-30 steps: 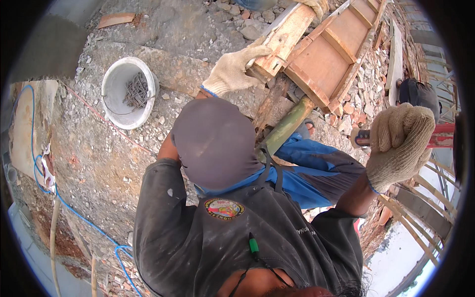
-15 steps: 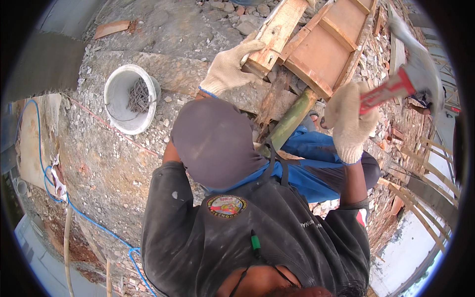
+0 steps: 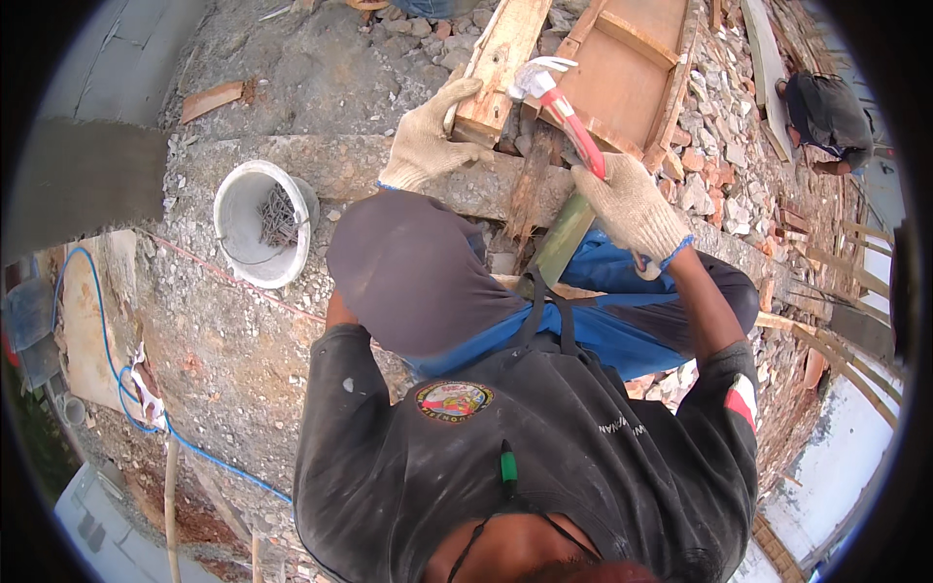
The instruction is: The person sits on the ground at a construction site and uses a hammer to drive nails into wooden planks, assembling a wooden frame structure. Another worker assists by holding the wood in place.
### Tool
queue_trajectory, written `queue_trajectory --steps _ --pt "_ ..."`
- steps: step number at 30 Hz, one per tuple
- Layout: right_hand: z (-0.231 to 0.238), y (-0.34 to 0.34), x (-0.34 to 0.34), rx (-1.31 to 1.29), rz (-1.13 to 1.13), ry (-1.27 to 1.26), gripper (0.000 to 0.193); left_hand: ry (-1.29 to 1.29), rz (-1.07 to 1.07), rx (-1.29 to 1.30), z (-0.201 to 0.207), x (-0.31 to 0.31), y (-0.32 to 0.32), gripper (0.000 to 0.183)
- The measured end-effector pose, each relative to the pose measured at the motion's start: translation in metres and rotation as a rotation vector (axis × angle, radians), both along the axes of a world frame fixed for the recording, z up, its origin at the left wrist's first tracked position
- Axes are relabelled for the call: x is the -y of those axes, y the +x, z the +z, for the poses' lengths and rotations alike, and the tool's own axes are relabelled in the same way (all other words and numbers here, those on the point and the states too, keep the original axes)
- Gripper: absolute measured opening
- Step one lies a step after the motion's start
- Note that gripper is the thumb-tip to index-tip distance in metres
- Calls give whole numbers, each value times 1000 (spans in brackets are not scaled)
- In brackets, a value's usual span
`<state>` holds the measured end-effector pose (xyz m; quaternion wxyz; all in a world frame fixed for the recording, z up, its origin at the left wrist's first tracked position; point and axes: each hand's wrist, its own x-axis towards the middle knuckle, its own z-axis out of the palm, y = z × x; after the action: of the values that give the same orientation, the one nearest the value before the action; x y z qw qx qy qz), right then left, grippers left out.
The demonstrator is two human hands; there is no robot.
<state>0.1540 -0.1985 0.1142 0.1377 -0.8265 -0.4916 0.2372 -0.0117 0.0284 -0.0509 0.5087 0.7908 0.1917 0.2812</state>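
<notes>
My left hand (image 3: 425, 138), in a cream knitted glove, grips the near end of a pale wooden beam (image 3: 505, 53). Its fingers lie along the beam's left side, with the thumb at the end face. In my gloved right hand (image 3: 630, 206) is a claw hammer (image 3: 575, 119) with a red and white handle. The hammer's metal head is just right of the beam, near its end. A shallow framed wooden panel (image 3: 627, 83) lies right of the beam. Beneath the panel's near end, a green pole (image 3: 564, 238) slants toward my legs.
A white bucket (image 3: 228, 216) holding many nails (image 3: 278, 216) stands to my left. Broken rubble (image 3: 700, 194) covers the ground on the right. Another person (image 3: 826, 117) crouches at the far right. A blue hose (image 3: 219, 452) runs across the lower left.
My right hand has brought the hammer down and left, from raised at the right to beside the beam's end. My left hand still grips the beam. The view has shifted slightly.
</notes>
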Motion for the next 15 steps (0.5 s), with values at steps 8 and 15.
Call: queue_trajectory --steps 8,15 --pt "60 10 -17 -961 -108 984 27 67 11 -9 -6 -5 -6 115" --pt "45 -14 -8 -51 -80 19 35 -37 28 73 -7 6 -8 120"
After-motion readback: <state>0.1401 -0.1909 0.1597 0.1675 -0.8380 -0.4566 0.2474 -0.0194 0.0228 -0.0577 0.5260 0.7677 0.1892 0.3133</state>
